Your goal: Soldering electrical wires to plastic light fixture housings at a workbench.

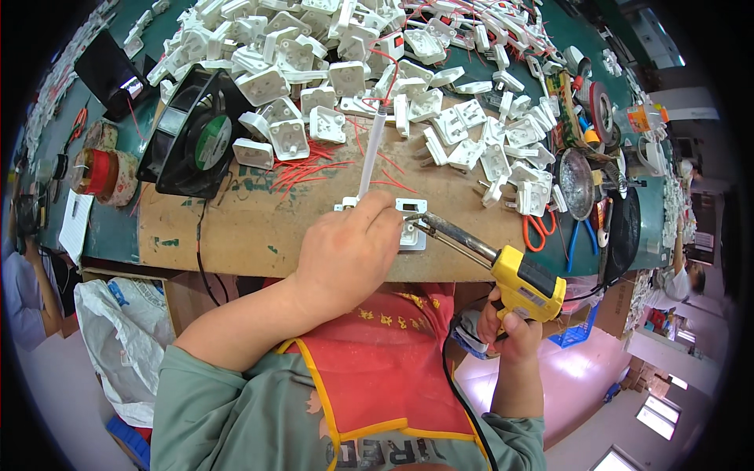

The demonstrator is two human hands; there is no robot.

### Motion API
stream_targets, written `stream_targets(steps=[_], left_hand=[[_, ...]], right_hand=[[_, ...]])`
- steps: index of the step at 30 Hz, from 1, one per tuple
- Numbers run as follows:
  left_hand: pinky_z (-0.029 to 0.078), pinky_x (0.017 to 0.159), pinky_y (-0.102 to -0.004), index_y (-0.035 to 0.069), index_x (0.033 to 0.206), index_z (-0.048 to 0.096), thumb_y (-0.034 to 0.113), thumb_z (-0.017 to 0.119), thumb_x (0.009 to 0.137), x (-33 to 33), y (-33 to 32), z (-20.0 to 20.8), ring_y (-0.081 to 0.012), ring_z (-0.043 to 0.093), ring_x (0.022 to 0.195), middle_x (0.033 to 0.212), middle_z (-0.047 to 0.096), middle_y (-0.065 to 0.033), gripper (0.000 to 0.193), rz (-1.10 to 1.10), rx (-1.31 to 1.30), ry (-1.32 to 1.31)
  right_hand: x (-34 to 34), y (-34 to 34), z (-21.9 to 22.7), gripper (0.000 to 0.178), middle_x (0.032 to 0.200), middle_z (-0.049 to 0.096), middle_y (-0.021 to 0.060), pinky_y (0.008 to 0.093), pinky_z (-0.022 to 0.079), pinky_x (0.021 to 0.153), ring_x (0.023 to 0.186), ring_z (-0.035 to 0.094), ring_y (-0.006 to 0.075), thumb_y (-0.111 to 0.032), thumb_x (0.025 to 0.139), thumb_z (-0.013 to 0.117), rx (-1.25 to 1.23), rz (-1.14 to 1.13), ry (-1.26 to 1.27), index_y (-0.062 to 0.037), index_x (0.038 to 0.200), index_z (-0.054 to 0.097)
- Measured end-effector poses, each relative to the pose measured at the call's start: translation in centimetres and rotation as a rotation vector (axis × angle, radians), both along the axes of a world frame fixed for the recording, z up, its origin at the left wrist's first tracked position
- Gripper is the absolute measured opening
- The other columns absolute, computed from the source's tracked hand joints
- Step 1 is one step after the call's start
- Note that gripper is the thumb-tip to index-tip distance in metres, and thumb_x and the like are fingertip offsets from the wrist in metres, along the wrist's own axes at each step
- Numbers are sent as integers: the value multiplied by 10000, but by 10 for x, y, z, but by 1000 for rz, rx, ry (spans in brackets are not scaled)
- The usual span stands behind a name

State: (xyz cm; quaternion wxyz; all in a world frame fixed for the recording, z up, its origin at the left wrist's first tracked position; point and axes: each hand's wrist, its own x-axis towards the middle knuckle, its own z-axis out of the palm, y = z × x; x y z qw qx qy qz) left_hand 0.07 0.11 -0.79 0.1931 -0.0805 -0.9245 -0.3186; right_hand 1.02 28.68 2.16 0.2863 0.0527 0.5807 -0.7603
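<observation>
My left hand (pixel 349 239) is closed over a small white plastic housing (pixel 414 238) near the table's front edge. Its bent fingers cover much of the piece, so the exact grip is hidden. A slim white tube (pixel 372 149) slants away from just beyond these fingers, with red wire (pixel 385 100) at its far end; I cannot tell whether the fingers touch it. My right hand (pixel 510 326) grips a yellow and black soldering gun (pixel 528 286) by its handle. The gun's dark tip reaches left to the housing, right beside my left fingertips.
White plug housings (pixel 290 55) lie heaped across the back. Cut red wires (pixel 302 169) lie on the brown board (pixel 196 235). A black fan (pixel 196 133) stands left; orange-handled scissors (pixel 539 231), blue-handled pliers (pixel 581 239) and a round metal dish (pixel 577 184) are right.
</observation>
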Motion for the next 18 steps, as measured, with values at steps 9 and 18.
stream_targets(steps=[9, 18], left_hand=[[513, 568, -363, 68, 876, 624, 70, 683, 800, -1, 2, 2, -266, 636, 647, 967, 626, -53, 97, 20, 10, 4], [508, 562, -371, 70, 862, 618, 66, 681, 799, -1, 2, 3, -271, 633, 641, 965, 624, -53, 89, 14, 25, -9]], right_hand=[[0, 1, 0, 484, 640, 513, 87, 284, 430, 468, 495, 510, 168, -258, 797, 747, -81, 5, -33, 40, 1097, 512], [2, 1, -4, 484, 617, 468, 59, 288, 408, 425, 439, 465, 155, -314, 789, 739, -33, 4, -25, 12, 1055, 500]])
